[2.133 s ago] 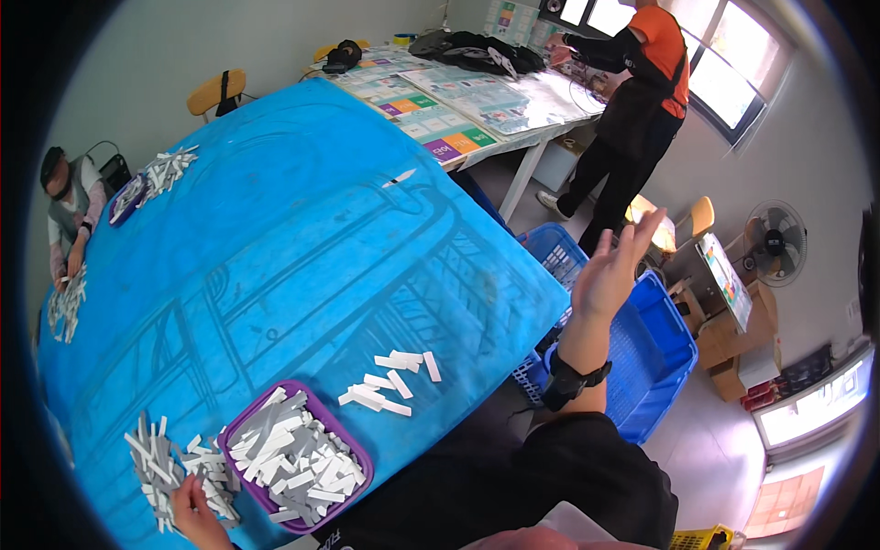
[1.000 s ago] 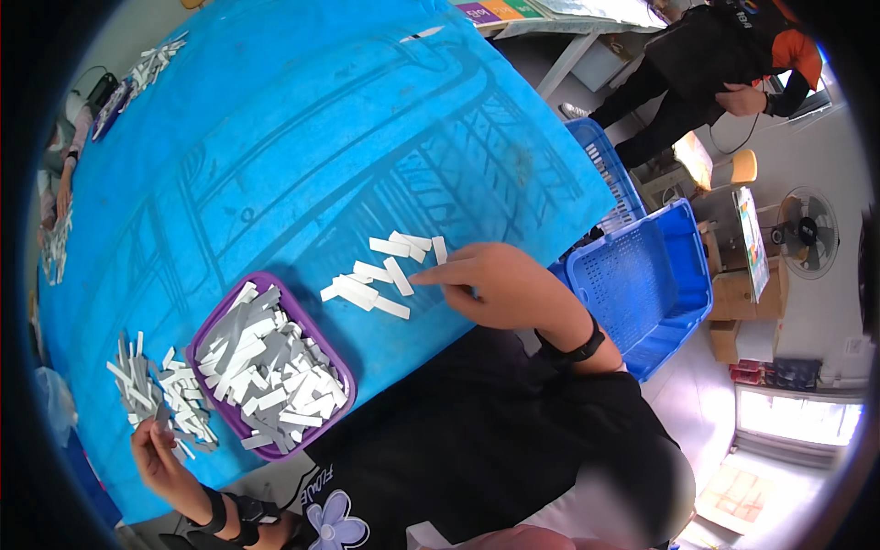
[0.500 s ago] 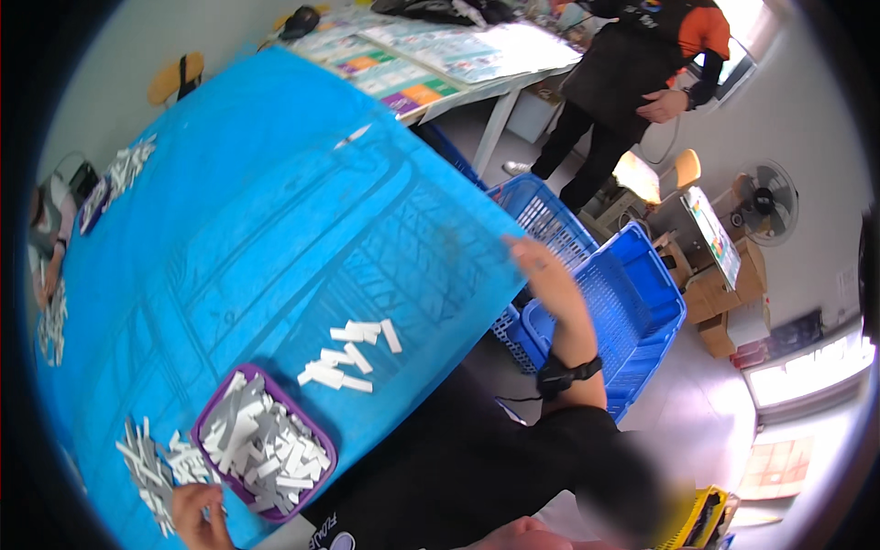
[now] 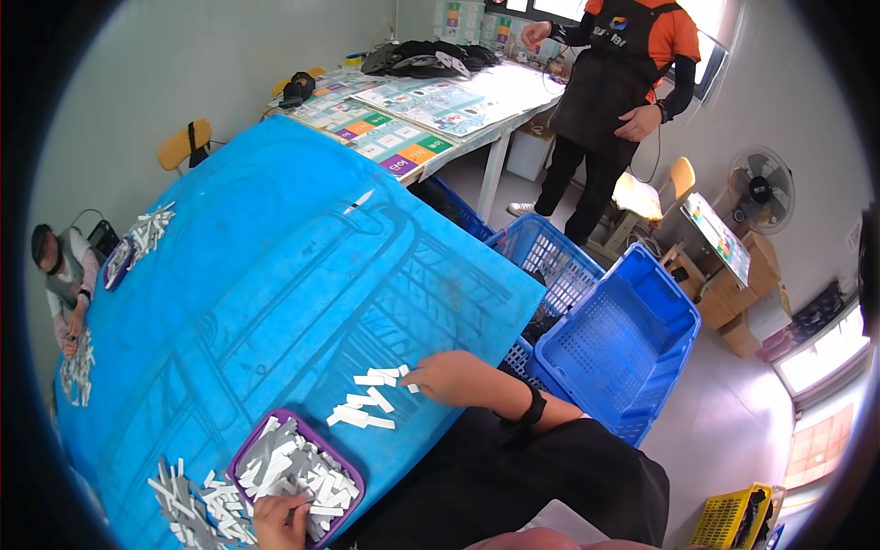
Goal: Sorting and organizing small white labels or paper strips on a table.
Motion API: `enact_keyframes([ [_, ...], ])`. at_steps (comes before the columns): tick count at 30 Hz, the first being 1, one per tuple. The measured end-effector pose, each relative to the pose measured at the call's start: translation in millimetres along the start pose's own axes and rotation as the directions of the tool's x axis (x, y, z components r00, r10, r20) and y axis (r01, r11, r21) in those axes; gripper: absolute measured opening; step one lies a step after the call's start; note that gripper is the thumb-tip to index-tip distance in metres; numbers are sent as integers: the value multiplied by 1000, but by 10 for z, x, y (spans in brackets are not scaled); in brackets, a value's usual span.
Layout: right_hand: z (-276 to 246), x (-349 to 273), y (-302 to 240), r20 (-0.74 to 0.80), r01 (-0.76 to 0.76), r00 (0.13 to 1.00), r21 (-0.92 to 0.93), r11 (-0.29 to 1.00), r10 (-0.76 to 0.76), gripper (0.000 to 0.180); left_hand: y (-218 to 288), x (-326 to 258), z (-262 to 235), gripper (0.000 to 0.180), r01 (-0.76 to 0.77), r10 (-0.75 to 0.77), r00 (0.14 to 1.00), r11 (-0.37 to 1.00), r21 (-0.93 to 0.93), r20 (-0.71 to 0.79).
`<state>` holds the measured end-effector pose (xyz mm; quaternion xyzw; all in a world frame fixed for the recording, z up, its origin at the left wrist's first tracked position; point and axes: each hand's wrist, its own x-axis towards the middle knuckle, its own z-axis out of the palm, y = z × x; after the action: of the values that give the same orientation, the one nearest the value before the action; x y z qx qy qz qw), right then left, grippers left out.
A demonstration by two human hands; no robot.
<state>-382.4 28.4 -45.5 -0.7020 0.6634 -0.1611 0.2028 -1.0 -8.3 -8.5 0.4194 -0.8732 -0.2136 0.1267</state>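
On the blue tabletop (image 4: 275, 229) lies a small group of white strips (image 4: 368, 399). My right hand (image 4: 449, 378) is at the right end of this group, fingers closed around the end of one strip. A purple-rimmed tray (image 4: 353, 467), heaped with white and grey strips (image 4: 298, 463), stands near the table's front edge. My left hand (image 4: 282, 521) is over the tray's near side, its thumb and fingers bent together; whatever they pinch is hidden. Loose grey and white strips (image 4: 188, 504) lie in a pile left of the tray.
Blue crates (image 4: 623, 339) stand beside the table's right edge. At the far left, a person (image 4: 69, 284) handles strips near another tray (image 4: 119, 266). Another person in a dark apron (image 4: 605, 110) stands behind the crates, by a second table (image 4: 412, 119). A fan (image 4: 763, 188) stands at right.
My right hand has come from the table's right edge to the white strips. My left hand has moved from the loose pile onto the tray. The view has shifted upward.
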Motion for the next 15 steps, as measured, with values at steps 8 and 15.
enact_keyframes([
  [8,28,23,-38,-80,-4,997,-25,1000,2,31,-101,-55,60,16,-18,17,1000,999,-47,-25],
  [15,178,83,1,-93,-15,996,-17,1000,13,35,-92,-8,21,20,-10,10,1000,996,-84,-3],
])
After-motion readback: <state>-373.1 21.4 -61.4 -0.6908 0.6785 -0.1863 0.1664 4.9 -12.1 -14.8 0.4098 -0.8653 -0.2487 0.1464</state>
